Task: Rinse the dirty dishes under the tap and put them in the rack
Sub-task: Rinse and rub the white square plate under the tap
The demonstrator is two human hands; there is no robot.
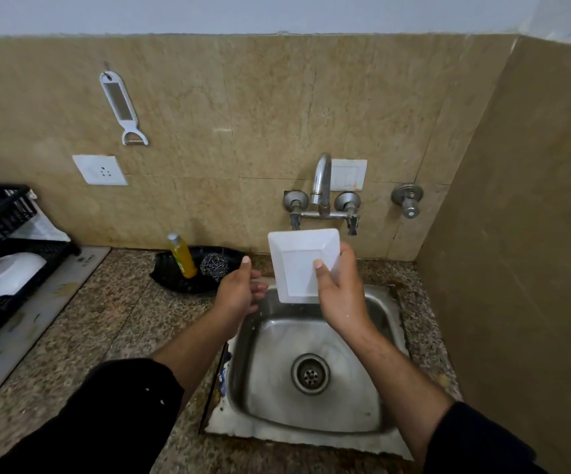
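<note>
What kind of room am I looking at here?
Probably a home kitchen: a steel sink under a wall tap, a black dish rack nearby, and a white plate in the right hand.

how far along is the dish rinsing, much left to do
Done: a white bowl sits in the black rack. In hand: the right hand grips a white square plate over the sink, below the tap; the left hand is open beside it. No water stream shows. Left: racking this plate; the sink holds no other dishes, so it looks like the last in view.
</note>
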